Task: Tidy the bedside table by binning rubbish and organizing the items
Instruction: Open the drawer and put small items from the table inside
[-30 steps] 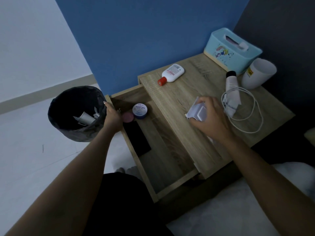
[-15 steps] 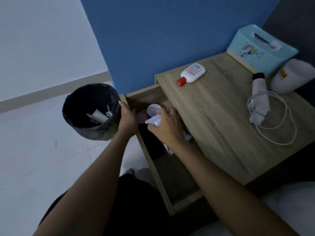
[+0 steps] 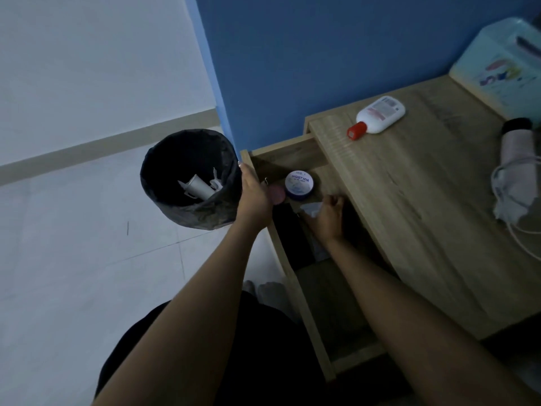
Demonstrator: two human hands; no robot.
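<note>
My left hand [image 3: 255, 194] grips the rim of a black-lined bin [image 3: 178, 212] and holds it beside the open drawer [image 3: 288, 159] of the wooden bedside table [image 3: 415, 200]. Crumpled white rubbish [image 3: 200, 187] lies inside the bin. My right hand [image 3: 328, 215] is closed on a small white packet [image 3: 311, 208] low inside the drawer. A round white-and-blue jar [image 3: 299, 184] and a pink round thing [image 3: 276, 194] sit at the drawer's back. A dark flat object [image 3: 288, 238] lies on the drawer floor.
On the tabletop lie a white bottle with a red cap [image 3: 377, 116], a tube with a black cap [image 3: 516, 150] wrapped in white cable [image 3: 497, 186], and a light blue tissue box [image 3: 503, 71]. A blue wall stands behind; pale floor lies to the left.
My right hand carried the white packet from the tabletop leftwards and down into the drawer. The left hand kept its grip on the bin. The view swung left.
</note>
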